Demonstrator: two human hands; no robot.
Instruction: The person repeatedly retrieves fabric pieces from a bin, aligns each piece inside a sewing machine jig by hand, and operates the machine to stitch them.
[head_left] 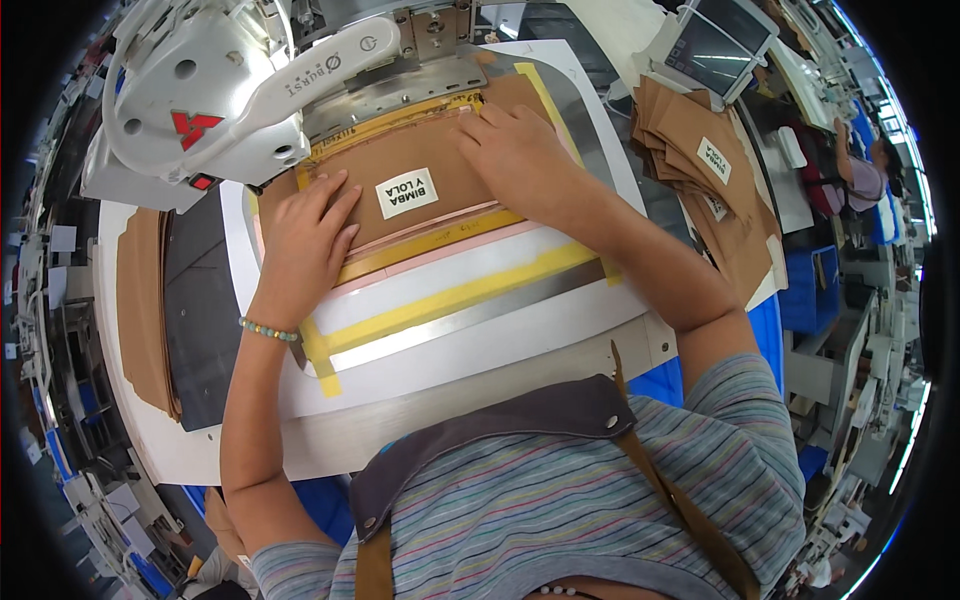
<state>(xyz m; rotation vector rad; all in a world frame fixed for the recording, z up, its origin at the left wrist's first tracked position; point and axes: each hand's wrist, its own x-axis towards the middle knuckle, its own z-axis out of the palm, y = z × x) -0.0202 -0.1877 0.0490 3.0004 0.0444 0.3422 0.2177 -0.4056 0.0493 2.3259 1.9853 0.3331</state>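
Note:
A flat brown fabric or leather-like piece (350,207) with a white printed label (407,193) lies in a frame edged with yellow tape. My left hand (308,240) rests on its left part, fingers spread and thumb apart, gripping nothing. At the far right of the piece, my right hand (507,155) lies on it with its fingertips by the yellow strip (440,103) along the back edge. Its fingers are slightly bent and apart. Along the near edge runs a yellow strip (440,240) with pinkish borders.
A white sewing machine head (200,100) overhangs the far left. Brown pieces are stacked on the left (148,310), and labelled brown pieces (690,150) are piled on the right below a screen (720,50). Another person (868,175) is at the far right, beyond a blue bin (812,290).

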